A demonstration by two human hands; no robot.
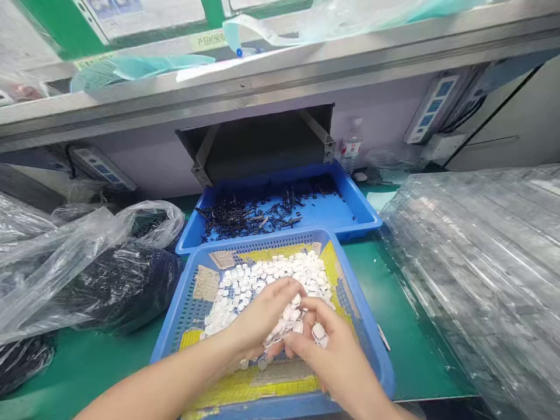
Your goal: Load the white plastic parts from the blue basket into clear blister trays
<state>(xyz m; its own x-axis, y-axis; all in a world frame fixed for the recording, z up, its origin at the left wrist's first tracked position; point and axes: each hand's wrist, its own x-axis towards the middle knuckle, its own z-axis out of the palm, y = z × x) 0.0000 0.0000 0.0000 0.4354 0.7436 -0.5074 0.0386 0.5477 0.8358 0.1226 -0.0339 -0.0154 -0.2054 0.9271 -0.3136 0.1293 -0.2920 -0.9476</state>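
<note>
Right hand [328,345] and left hand [268,316] cupped together low over blue perforated basket [367,318], holding small white rounded pieces [286,321] between them; loose white pile [304,268] in basket, just beyond hands and spreading leftward; left hand nearer; pile without clear long axis; blue tray [324,207] with black parts [238,217] farther ahead.

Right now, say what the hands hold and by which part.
A heap of small white pieces, cupped at its sides between left hand and right hand.
</note>
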